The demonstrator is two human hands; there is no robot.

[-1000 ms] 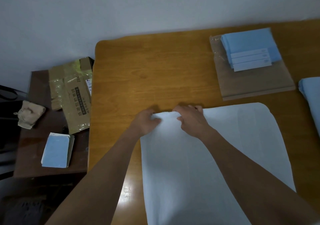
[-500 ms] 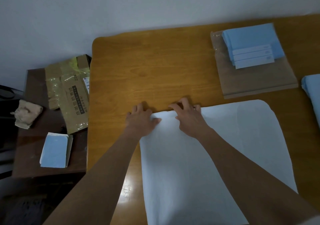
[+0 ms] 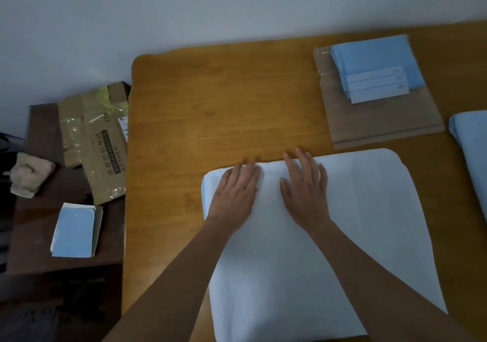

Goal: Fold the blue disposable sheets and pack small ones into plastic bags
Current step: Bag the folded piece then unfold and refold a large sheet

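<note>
Small folded blue sheets [image 3: 374, 62] in clear plastic bags [image 3: 322, 62], stacked on board [image 3: 382, 120] at far right of table [image 3: 210, 99]. Big pale sheet [image 3: 355, 223] flat at near edge. Left hand [image 3: 234, 194] and right hand [image 3: 307, 191] now flat, fingers straight, pressing far-left corner; pinching 1 s ago.

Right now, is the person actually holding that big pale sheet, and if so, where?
Nothing is gripped. Both the left hand and right hand lie flat, fingers straight, pressing on the sheet near its far edge.

Left hand [image 3: 234, 194] and right hand [image 3: 307, 188] press flat on the pale sheet [image 3: 369, 223] on the wooden table [image 3: 224, 99].
</note>
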